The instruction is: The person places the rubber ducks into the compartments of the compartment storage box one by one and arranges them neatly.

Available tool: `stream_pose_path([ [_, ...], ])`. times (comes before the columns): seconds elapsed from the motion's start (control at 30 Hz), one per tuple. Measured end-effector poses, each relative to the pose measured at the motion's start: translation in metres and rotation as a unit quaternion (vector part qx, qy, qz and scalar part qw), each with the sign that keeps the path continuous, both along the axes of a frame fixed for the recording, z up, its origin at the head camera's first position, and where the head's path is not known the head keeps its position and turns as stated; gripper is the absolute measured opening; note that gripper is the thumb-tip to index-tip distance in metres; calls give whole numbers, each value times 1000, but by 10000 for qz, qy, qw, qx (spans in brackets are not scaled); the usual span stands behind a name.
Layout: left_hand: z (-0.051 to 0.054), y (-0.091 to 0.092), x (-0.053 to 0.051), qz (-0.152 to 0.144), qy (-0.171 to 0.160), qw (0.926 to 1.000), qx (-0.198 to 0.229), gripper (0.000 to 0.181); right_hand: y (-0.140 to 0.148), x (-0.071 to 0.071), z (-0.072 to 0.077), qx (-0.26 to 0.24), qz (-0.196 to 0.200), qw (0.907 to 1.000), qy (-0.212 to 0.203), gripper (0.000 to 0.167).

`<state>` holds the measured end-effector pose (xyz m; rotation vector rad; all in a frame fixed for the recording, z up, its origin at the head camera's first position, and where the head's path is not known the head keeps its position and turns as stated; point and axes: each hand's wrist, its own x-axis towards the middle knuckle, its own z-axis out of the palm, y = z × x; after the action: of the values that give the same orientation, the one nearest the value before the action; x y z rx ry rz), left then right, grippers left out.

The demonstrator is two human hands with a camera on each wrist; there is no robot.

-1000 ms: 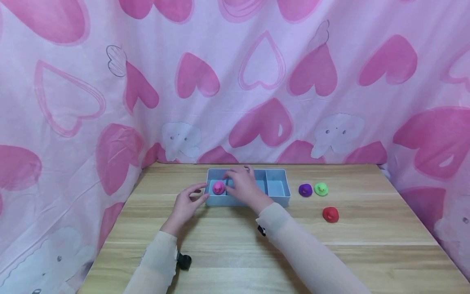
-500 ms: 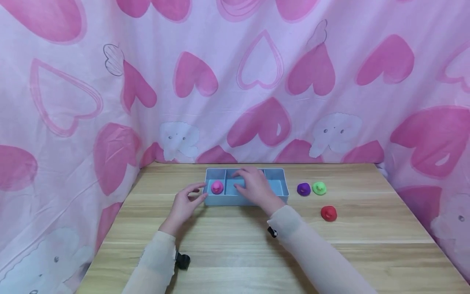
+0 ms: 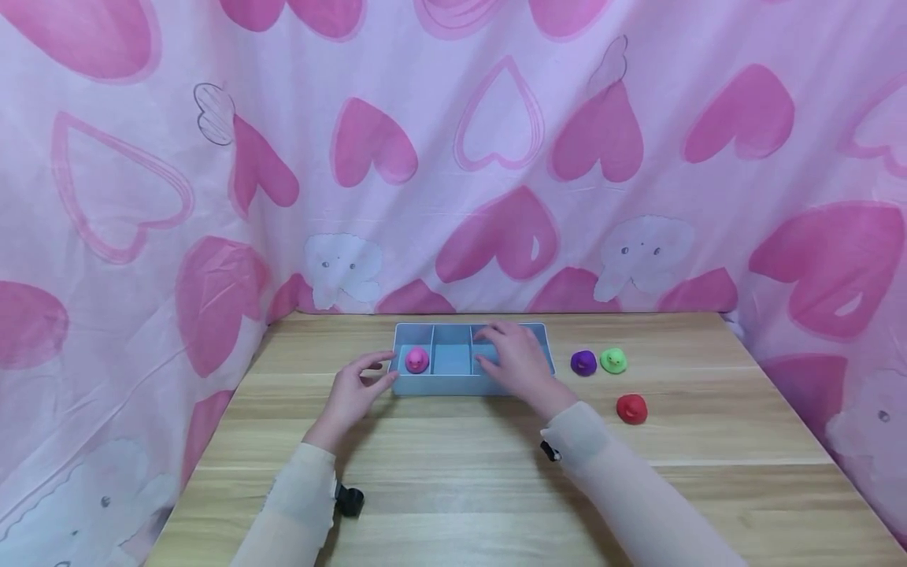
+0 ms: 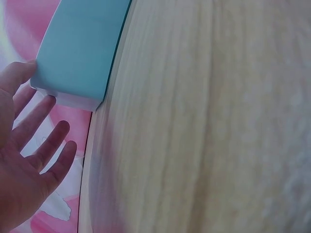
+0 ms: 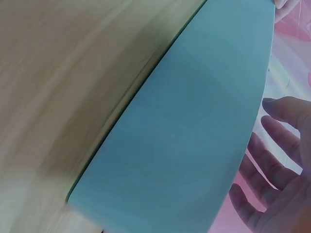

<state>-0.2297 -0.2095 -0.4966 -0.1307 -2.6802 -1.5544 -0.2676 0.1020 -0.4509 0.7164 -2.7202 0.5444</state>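
A grey-blue divided box lies near the table's far side. In its leftmost compartment sits a small pink toy duck. My left hand touches the box's left end with thumb and index finger, its other fingers spread, as the left wrist view shows. My right hand hovers above the right-hand compartments, fingers slightly bent and holding nothing. Behind it, part of the box's right half is hidden. To the right of the box are a purple toy duck, a green toy duck and a red toy duck.
The wooden table extends in front of the box. A pink heart-patterned curtain hangs behind it and along both sides. Each sleeve has a small black wrist camera strapped near the cuff.
My right hand has moved rightward over the box, away from the pink toy duck, uncovering the compartment beside it. The left hand has stayed at the box's left end.
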Motion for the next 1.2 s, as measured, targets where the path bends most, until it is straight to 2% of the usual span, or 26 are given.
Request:
stream_pose_path([
  [0.27, 0, 0, 1, -11, -60, 10000, 32, 44, 17, 2, -1, 141, -32, 9999, 64, 33],
  [0.57, 0, 0, 1, -11, 62, 10000, 65, 42, 34, 6, -1, 202, -174, 9996, -81, 32],
  [0.83, 0, -1, 1, -48, 66, 10000, 36, 43, 54, 10, 2, 7, -385, 9987, -321, 37],
  [1.2, -2, -1, -1, -105, 112, 9999, 48, 44, 76, 13, 5, -283, -573, 9974, -327, 40],
])
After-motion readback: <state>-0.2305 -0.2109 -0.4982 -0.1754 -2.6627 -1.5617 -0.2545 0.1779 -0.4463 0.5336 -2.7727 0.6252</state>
